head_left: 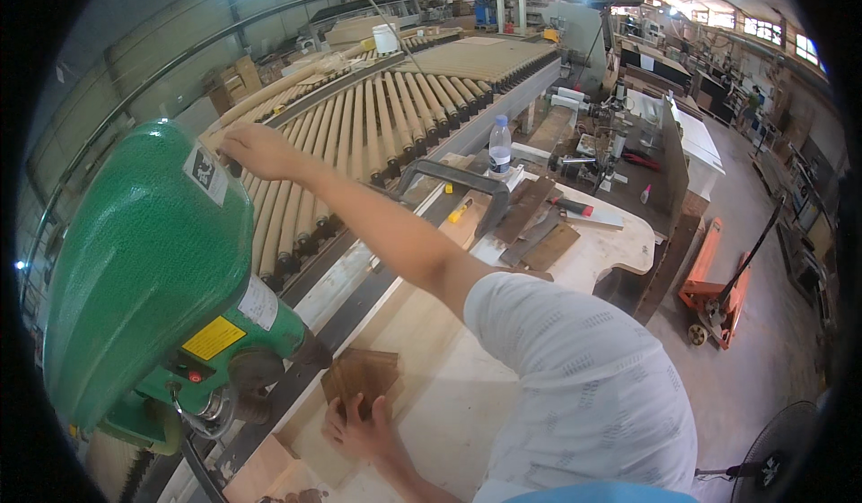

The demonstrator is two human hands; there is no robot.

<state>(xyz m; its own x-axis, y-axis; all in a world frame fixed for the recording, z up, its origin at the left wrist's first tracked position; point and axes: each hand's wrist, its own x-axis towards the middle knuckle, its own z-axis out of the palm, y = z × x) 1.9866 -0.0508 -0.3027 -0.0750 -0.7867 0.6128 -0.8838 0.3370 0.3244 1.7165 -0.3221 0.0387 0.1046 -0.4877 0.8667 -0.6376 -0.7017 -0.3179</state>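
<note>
Brown wood (pixel 359 373) under splayed left hand (pixel 366 435)

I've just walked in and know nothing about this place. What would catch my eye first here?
Probably the big green machine filling the left side, with the person's right hand raised at its upper right edge. Below, the left hand rests on a brown wooden piece near the machine's lower end. Toward the right, an orange pallet truck stands on the grey floor.

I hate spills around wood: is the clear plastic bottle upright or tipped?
Upright: the clear plastic bottle stands with its blue cap uppermost and its body below.
</note>
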